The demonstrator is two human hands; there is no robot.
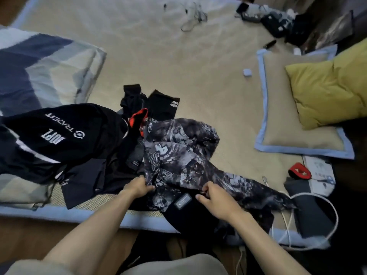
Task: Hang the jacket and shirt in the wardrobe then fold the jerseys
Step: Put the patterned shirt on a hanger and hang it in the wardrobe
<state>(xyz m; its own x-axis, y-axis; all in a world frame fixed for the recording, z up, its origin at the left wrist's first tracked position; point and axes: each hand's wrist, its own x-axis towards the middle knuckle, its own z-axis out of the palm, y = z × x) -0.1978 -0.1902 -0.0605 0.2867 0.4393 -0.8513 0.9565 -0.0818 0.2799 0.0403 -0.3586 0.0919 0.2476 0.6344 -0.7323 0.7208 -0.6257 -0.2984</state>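
Bedroom scene, shot from above: a wide beige-matted bed with a pale blue border [178,56] fills most of the frame, and the clothes sit in a heap at its lower middle edge. Both grips are pinching the grey-and-black patterned printed shirt [178,151], left hand [139,186] on one side of the collar area, right hand [215,199] on the other, fingers curled into the fabric. Just left of it lies the black jersey with white lettering [49,139], overlapping more dark clothes.

What could go wrong (my guess): the shirt's far end is tangled up against the pile, so lifting could drag the jersey off the bed. Also the white charging cable [286,221] at lower right sits near the shirt's sleeve and could snag.
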